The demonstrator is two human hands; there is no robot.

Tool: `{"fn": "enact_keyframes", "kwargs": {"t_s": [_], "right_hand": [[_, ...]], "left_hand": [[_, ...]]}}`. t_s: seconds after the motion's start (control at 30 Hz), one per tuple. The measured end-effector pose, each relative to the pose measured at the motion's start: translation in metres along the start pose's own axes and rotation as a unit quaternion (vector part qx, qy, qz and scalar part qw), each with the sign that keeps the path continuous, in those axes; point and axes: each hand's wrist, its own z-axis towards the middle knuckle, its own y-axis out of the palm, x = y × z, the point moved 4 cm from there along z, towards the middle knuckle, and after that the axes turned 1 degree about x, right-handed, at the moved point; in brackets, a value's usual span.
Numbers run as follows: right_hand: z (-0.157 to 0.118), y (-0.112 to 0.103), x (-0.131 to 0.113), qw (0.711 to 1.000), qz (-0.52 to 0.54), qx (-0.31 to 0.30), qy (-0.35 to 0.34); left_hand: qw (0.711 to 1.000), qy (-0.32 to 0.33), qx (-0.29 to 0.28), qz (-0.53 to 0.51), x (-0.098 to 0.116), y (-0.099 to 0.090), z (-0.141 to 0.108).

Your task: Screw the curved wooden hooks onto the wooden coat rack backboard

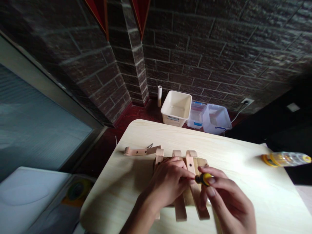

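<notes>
Gripping the screwdriver (206, 179) by its short yellow-and-black handle, thumb and fingers of the right hand (229, 201) closing around it. Pointing it leftward, across the right strip (201, 208) and toward the left fingertips. Spreading the left hand (168, 178) over the wooden block (188, 196), with fingers bending inward beside the screwdriver's tip — whether pinching anything, cannot tell.

Resting on the pale table (243, 195), near the edge closest to the person, in the case of the wooden block: showing a yellowish-brown face, partly hidden by hands and strips. Crossing it lengthwise with the left strip (159, 155), the middle strip (180, 211) and the right strip — all pinkish tan, flat and narrow, curling over at the far ends, and showing a dark round spot on the left and right ones. Jutting past the block's near side, too, with squared ends.

Lying just left of the block, in the case of the loose strip (136, 152): curling at its left end and showing two dark spots. Standing well apart, at the table's right: a clear container (286, 159) with yellow ends, lying on its side.
</notes>
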Motion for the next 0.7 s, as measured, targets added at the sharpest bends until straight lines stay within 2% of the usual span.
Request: {"fn": "enact_keyframes", "kwargs": {"t_s": [0.2,0.43,0.7], "right_hand": [[0.008,0.003,-0.012,0.994,-0.094,0.01,-0.06],[0.007,0.008,-0.017,0.988,-0.136,-0.003,-0.07],[0.008,0.006,-0.02,0.983,-0.164,-0.016,-0.081]], "left_hand": [[1.0,0.014,0.004,0.017,-0.002,0.001,-0.001],[0.999,0.032,0.001,0.03,-0.001,-0.001,-0.001],[0.999,0.019,0.011,0.026,0.0,0.0,0.001]]}}
